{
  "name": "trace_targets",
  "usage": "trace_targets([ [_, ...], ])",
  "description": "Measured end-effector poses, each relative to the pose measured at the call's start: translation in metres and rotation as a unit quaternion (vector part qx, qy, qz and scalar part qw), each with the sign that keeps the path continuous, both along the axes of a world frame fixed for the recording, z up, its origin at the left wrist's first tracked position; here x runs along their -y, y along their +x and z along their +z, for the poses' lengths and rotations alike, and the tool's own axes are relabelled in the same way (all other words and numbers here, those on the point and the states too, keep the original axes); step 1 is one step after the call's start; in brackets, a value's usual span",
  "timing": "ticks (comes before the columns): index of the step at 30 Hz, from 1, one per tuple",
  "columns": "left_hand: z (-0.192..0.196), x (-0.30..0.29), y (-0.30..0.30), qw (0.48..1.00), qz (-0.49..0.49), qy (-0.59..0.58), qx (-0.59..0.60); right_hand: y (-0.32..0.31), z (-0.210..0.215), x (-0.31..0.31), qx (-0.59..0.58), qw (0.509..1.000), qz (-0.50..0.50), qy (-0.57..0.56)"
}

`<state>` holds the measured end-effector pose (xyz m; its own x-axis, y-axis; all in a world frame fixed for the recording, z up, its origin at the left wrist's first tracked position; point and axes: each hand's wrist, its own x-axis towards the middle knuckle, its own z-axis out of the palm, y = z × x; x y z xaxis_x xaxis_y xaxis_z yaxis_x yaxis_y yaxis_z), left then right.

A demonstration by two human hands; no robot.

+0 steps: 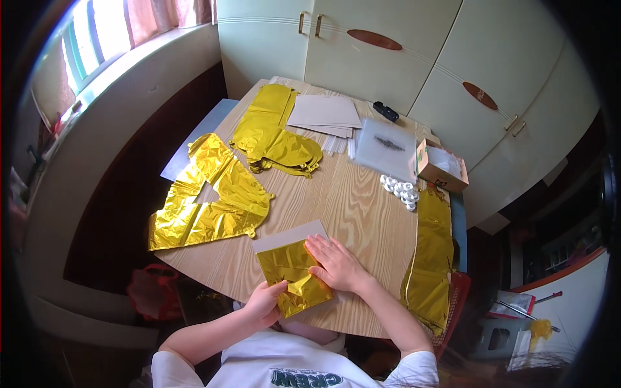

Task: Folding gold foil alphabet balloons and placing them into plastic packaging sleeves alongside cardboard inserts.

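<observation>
both hands (304, 278) folding gold foil (292, 275)

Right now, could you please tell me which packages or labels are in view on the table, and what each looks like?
Small cardboard box: far right table edge, open, brown, white inside.
Clear plastic bag: left of that box, flat, translucent, dark mark at its middle.
Grey card sleeve: under both hands, folded gold foil on it.

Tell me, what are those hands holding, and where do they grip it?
A folded gold foil sheet lying on a grey card. The left hand pinches its near left corner; the right hand presses flat on its right edge.
</observation>
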<state>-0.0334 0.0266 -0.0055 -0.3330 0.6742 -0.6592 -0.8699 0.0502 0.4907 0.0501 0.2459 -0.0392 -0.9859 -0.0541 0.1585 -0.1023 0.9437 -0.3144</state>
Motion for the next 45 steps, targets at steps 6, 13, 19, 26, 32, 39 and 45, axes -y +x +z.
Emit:
trace_targets([
  [6, -0.001, -0.002, -0.005, 1.000, 0.005, -0.009, 0.006, -0.004, -0.005, -0.001, 0.018, 0.999, 0.002, 0.048],
  [13, -0.001, 0.006, -0.017, 1.000, -0.019, -0.015, 0.010, -0.004, -0.005, 0.000, 0.051, 0.993, -0.001, 0.104],
  [19, -0.010, 0.028, -0.029, 0.998, -0.049, 0.028, -0.030, -0.007, -0.003, 0.000, 0.078, 0.991, 0.000, 0.110],
  [26, 0.008, 0.039, -0.031, 0.729, -0.108, -0.042, -0.675, -0.006, -0.002, -0.001, 0.083, 0.989, -0.002, 0.119],
  [32, 0.002, 0.000, -0.034, 0.422, -0.298, -0.094, -0.851, -0.006, -0.003, 0.000, 0.077, 0.990, 0.001, 0.122],
  [39, -0.019, 0.001, -0.050, 0.394, -0.360, -0.120, -0.837, -0.007, -0.001, -0.002, 0.085, 0.988, 0.006, 0.130],
  [45, -0.020, 0.003, -0.048, 0.366, -0.372, -0.134, -0.843, -0.008, 0.008, -0.007, 0.103, 0.987, 0.030, 0.116],
])
